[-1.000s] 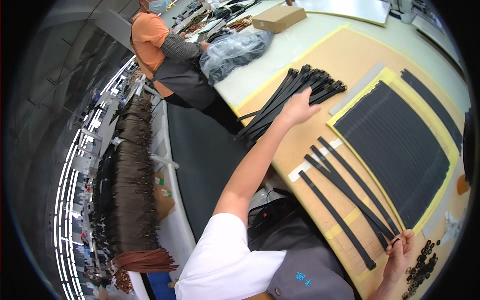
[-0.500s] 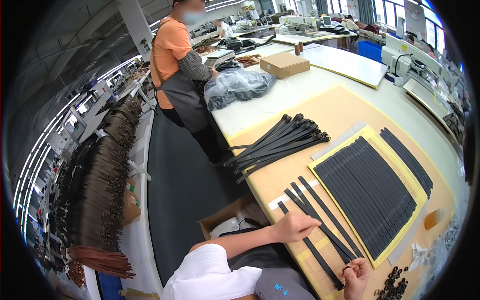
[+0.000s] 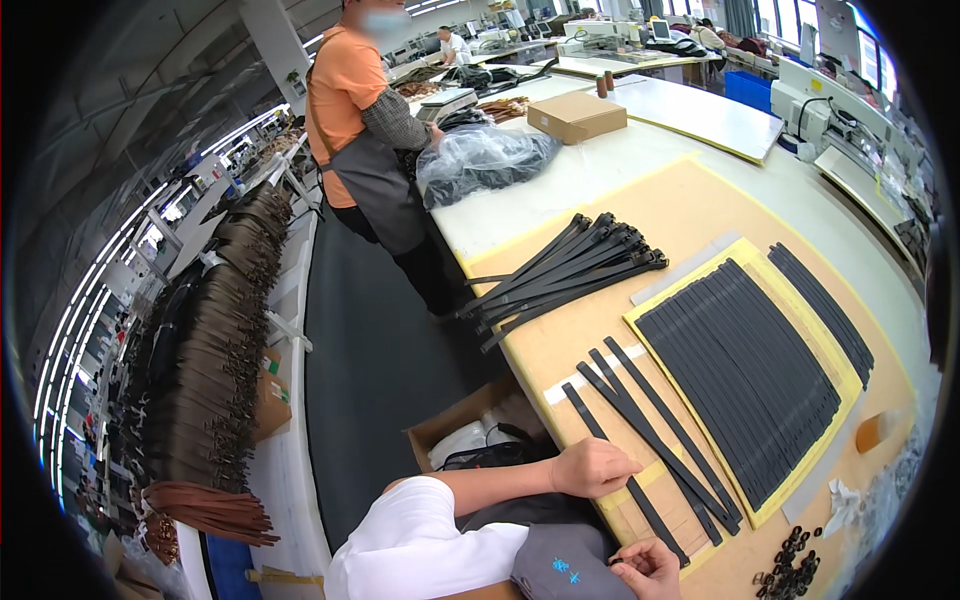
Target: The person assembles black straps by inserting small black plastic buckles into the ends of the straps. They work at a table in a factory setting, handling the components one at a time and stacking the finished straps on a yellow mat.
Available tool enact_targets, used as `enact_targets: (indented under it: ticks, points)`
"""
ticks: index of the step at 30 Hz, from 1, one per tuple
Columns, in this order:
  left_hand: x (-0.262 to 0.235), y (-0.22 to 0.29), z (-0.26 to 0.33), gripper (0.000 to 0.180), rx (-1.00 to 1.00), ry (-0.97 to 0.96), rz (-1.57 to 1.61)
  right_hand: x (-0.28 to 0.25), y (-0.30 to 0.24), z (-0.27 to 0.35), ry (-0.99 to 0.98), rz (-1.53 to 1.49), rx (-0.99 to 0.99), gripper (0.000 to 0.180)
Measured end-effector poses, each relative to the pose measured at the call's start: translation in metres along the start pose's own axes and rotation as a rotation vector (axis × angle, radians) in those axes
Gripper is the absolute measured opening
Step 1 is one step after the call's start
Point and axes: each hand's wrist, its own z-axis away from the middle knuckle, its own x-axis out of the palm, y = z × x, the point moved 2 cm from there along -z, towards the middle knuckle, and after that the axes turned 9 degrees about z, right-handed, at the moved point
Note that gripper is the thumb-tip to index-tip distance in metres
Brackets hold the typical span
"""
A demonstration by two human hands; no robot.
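The long bench (image 3: 600, 190) runs from six o'clock up toward one o'clock, its near end covered by a tan board. At three o'clock a yellow mat (image 3: 800, 490) carries a tight row of black straps, and at twelve o'clock of the board a loose bundle of straps (image 3: 565, 275) lies fanned out. Toward five o'clock a few single straps (image 3: 650, 425) lie slanted side by side. The left hand (image 3: 597, 468) rests curled on the near end of the leftmost one, its grip closed over the strap. The right hand (image 3: 650, 568), at six o'clock, pinches a strap tip between thumb and finger. Judging by this, the straps are being laid out singly; next each would need squaring beside its neighbour. Small black fittings (image 3: 790, 565) lie beside the right hand.
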Motion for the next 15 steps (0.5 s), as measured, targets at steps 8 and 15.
enact_targets:
  ticks: [8, 15]
  points:
    - [0.002, -0.001, 0.001, 0.026, 0.012, 0.0, -0.02, 0.005, 0.008, -0.013, -0.111, -0.069, 0.014, 0.023]
    - [0.002, 0.003, -0.001, 0.022, -0.016, 0.017, -0.047, 0.006, 0.009, -0.009, -0.138, -0.117, -0.013, 0.026]
